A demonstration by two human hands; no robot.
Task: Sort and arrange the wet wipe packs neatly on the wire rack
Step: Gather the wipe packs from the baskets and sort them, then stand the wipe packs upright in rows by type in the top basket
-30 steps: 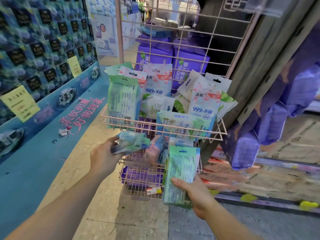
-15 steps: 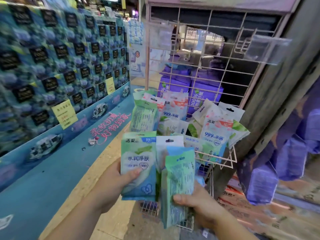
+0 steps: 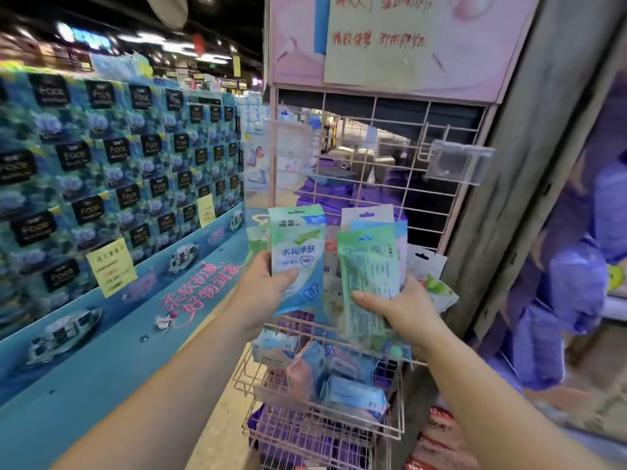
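Note:
My left hand [image 3: 263, 286] grips a green-and-blue wet wipe pack [image 3: 298, 257] upright, front side facing me. My right hand [image 3: 403, 312] holds a small stack of packs [image 3: 369, 276], the green one in front showing its printed back, with blue and white packs behind it. Both are raised in front of the pink wire rack [image 3: 383, 171]. The upper basket's packs are mostly hidden behind the held ones; one white-and-green pack [image 3: 437, 290] shows at the right. Below, a wire basket [image 3: 325, 425] holds several loose blue and pink packs [image 3: 353, 393].
A blue tissue display wall [image 3: 112, 171] runs along the left with yellow price tags. A grey pillar [image 3: 529, 157] stands right of the rack, purple packages [image 3: 576, 286] beyond it. A clear plastic tag holder [image 3: 458, 162] sticks out from the rack's grid.
Both hands have lifted their packs from the lower basket up to the upper part of the rack. The view has tilted upward, showing the sign above the grid.

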